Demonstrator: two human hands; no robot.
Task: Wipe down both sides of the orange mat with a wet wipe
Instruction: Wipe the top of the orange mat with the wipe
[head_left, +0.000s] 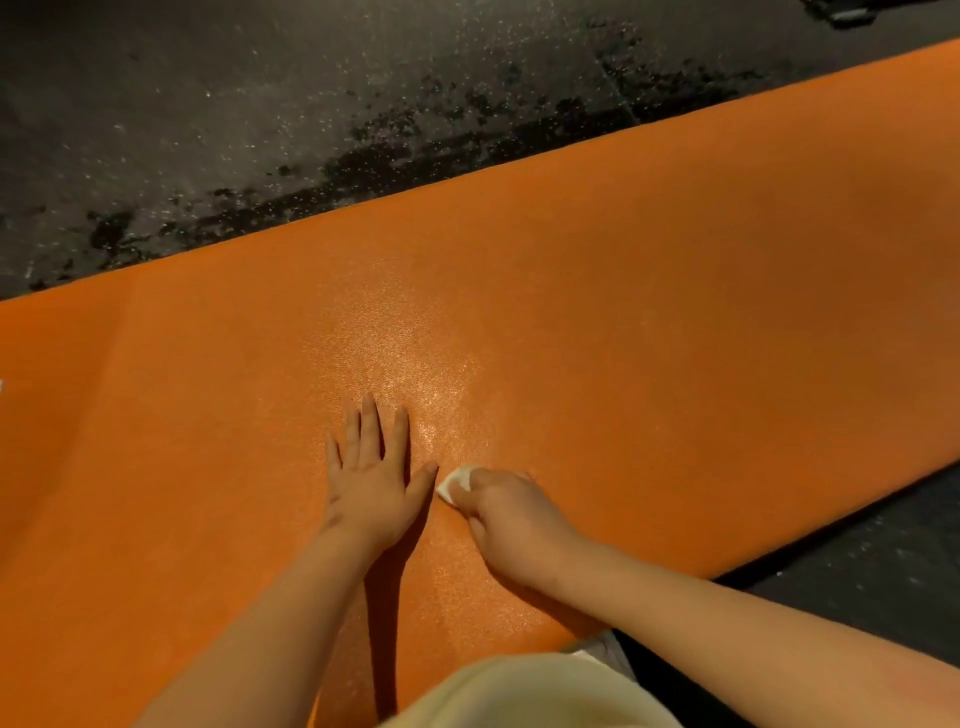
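Head view: wiping the top face of the orange mat (597, 291).

Right hand (511, 512) pinches the wet wipe (456, 484) against the mat; left hand (371, 478) lies flat, fingers straight, just beside at 9 o'clock. Unwiped mat runs long toward 2 o'clock, nearer the right hand.

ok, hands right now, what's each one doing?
Left hand: open, flat on the textured orange foam mat.
Right hand: closed grip on the small white wet wipe, pressing it to the mat.
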